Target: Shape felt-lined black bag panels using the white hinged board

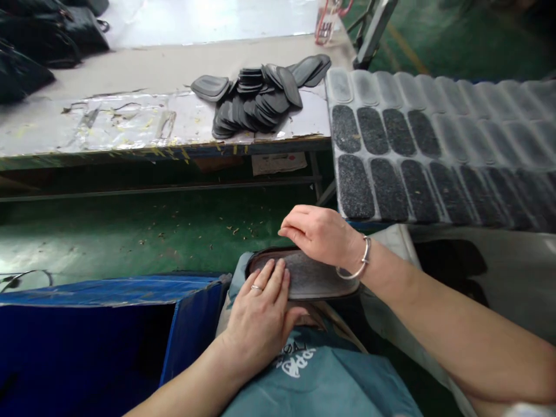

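Note:
On my lap, over a teal apron (pixel 343 376) with white lettering, lies a dark oblong piece (pixel 308 281) with rounded ends and a raised rim. My left hand (pixel 260 318) rests flat on its left part, fingers stretched forward and the thumb by the near rim. Just above the far right part of the piece is my right hand (pixel 324 234), fingers curled together. Whatever those fingers may hold is hidden. A bangle on the right wrist hangs over the piece's right end.
A pile of black rounded pads (pixel 256 104) lies on the worktable (pixel 130 124) ahead. To the right, a board (pixel 351 214) carries rows of oblong panels, some dark, some whitish. A blue bin (pixel 174 341) stands at my left. Black bags (pixel 47 35) sit at the far left.

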### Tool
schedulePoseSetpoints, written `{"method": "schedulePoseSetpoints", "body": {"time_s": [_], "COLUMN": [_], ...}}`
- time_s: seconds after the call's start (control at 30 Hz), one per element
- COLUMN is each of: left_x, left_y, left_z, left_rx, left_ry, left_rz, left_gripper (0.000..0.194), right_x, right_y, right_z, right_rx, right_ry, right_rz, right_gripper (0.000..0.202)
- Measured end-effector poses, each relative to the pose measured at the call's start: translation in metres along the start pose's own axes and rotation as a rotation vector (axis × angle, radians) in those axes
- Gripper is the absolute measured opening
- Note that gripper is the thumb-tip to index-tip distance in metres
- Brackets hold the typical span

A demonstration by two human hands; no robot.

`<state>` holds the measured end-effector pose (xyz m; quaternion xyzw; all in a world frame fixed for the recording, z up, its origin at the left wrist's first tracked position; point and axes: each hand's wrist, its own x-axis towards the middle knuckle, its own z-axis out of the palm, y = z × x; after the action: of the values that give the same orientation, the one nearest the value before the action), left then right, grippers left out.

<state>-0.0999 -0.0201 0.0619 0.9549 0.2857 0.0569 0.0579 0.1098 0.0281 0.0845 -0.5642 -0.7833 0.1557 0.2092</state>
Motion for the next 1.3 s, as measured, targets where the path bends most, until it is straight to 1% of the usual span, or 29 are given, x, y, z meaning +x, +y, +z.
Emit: {"method": "schedulePoseSetpoints", "body": {"time_s": [0.03,0.1,0.13,0.17,0.2,0.27,0.33,0.4,0.43,0.5,0.6,0.63,0.7,0.83,1.03,1.1,1.17,1.23,1.3], "left_x": [0.0,0.002,0.005,0.008,0.013,0.023,0.035,0.045,0.049,0.056,0.064,0.067,0.072,0.076,0.07,0.066,0.064,0.062,0.061], "left_y": [-0.002,-0.005,-0.006,-0.007,-0.008,-0.008,-0.007,-0.003,-0.001,0.003,0.009,0.011,0.012,0.01,0.004,0.002,0.0,-0.001,-0.001], "left_z": [-0.001,-0.003,-0.005,-0.007,-0.01,-0.017,-0.025,-0.031,-0.032,-0.031,-0.02,-0.015,-0.005,0.006,0.008,0.008,0.009,0.009,0.009], "left_rx": [-0.009,-0.029,-0.037,-0.042,-0.043,-0.025,0.012,0.047,0.051,0.024,-0.083,-0.114,-0.152,-0.169,-0.212,-0.216,-0.207,-0.201,-0.214], "left_ry": [0.019,0.047,0.052,0.048,0.039,0.005,-0.033,-0.063,-0.075,-0.07,-0.052,-0.058,-0.096,-0.15,-0.278,-0.301,-0.31,-0.316,-0.318], "left_rz": [-0.001,0.0,0.007,0.016,0.027,0.047,0.054,0.054,0.068,0.154,0.375,0.431,0.495,0.519,0.514,0.521,0.523,0.519,0.51], "left_gripper": [0.054,0.051,0.049,0.046,0.044,0.038,0.03,0.022,0.021,0.021,0.028,0.031,0.034,0.037,0.05,0.055,0.059,0.061,0.062], "right_x": [-0.008,-0.033,-0.049,-0.065,-0.082,-0.111,-0.131,-0.141,-0.143,-0.142,-0.138,-0.137,-0.136,-0.139,-0.142,-0.143,-0.144,-0.147,-0.15], "right_y": [0.008,0.023,0.029,0.034,0.036,0.034,0.026,0.017,0.014,0.01,0.01,0.011,0.013,0.015,0.014,0.014,0.015,0.017,0.017], "right_z": [-0.007,-0.018,-0.023,-0.026,-0.027,-0.025,-0.019,-0.012,-0.01,-0.008,-0.008,-0.008,-0.007,-0.004,0.0,0.001,0.001,0.001,0.0], "right_rx": [0.074,0.223,0.282,0.324,0.342,0.313,0.242,0.149,0.1,0.02,-0.038,-0.065,-0.136,-0.191,-0.196,-0.179,-0.131,-0.035,0.085], "right_ry": [0.006,0.032,0.043,0.055,0.061,0.045,0.001,-0.024,-0.022,0.002,0.014,0.014,0.013,0.031,0.095,0.11,0.125,0.136,0.134], "right_rz": [0.055,0.206,0.298,0.397,0.494,0.645,0.717,0.74,0.745,0.754,0.738,0.729,0.714,0.684,0.699,0.691,0.677,0.674,0.712], "right_gripper": [0.025,0.05,0.06,0.062,0.06,0.046,0.033,0.028,0.027,0.027,0.027,0.027,0.029,0.029,0.027,0.027,0.028,0.029,0.028]}}
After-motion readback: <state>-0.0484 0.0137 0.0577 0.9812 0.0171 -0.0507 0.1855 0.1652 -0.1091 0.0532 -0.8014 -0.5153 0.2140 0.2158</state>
